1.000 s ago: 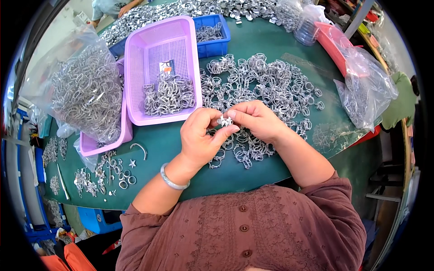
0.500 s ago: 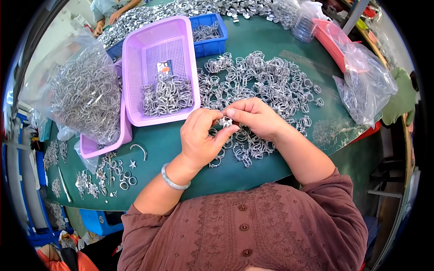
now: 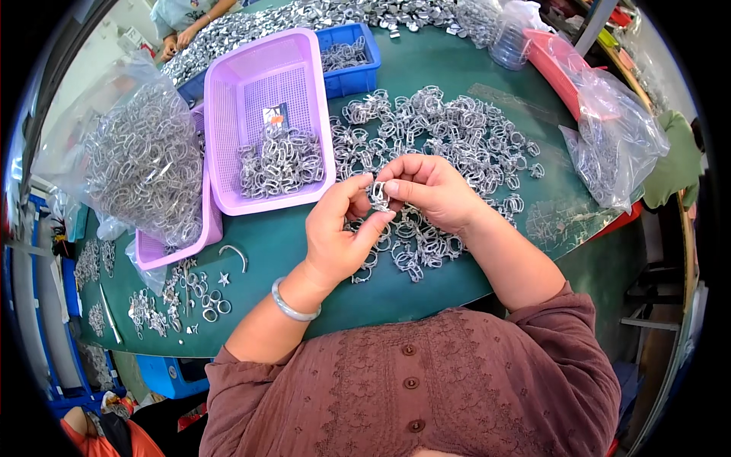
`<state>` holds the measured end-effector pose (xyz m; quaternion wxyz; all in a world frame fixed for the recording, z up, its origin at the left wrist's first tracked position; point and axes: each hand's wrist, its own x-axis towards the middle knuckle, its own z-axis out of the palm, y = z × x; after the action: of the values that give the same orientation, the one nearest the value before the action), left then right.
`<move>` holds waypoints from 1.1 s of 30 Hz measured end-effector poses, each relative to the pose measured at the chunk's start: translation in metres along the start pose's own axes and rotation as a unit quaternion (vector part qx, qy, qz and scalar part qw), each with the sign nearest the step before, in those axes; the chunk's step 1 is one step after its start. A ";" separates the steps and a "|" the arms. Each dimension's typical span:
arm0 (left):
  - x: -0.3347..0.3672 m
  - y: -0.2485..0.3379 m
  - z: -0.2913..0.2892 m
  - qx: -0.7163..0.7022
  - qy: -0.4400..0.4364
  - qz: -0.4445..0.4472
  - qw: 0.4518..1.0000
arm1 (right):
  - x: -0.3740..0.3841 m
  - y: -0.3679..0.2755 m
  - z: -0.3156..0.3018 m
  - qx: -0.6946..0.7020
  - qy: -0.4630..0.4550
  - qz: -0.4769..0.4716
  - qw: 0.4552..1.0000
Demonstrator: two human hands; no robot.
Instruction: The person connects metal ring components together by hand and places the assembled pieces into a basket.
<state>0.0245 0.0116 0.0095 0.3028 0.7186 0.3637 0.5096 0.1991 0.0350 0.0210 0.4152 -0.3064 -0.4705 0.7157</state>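
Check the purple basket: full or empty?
Partly filled: a heap of metal rings covers the near half of the basket; its far half is bare mesh.

Metal clip [image 3: 378, 194], bright, shiny silver. Heap of clips [image 3: 449, 137], same glossy metal. Tabletop [image 3: 426, 68], matt dark green, smooth. Basket [image 3: 251, 76], lilac plastic, perforated, slightly glossy. Bin [image 3: 358, 72], blue plastic. Bags [image 3: 617, 129], thin clear plastic, crinkled, shiny. Bangle [image 3: 293, 306], polished silver. Blouse [image 3: 426, 388], brownish matt cloth, embroidered.
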 end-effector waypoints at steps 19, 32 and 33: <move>0.002 -0.006 -0.006 -0.276 -0.052 -0.226 0.933 | -0.002 -0.007 0.002 -0.045 0.026 -0.045 0.998; 0.004 -0.009 -0.007 -0.339 -0.062 -0.268 0.900 | -0.003 -0.007 0.001 -0.028 0.034 -0.027 0.999; 0.004 -0.009 -0.007 -0.343 -0.063 -0.269 0.898 | -0.003 -0.007 0.001 -0.028 0.034 -0.027 0.999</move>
<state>0.0162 0.0203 0.0059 0.6784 0.4757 0.3261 0.4551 0.2013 0.0333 0.0277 0.4410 -0.3293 -0.4844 0.6801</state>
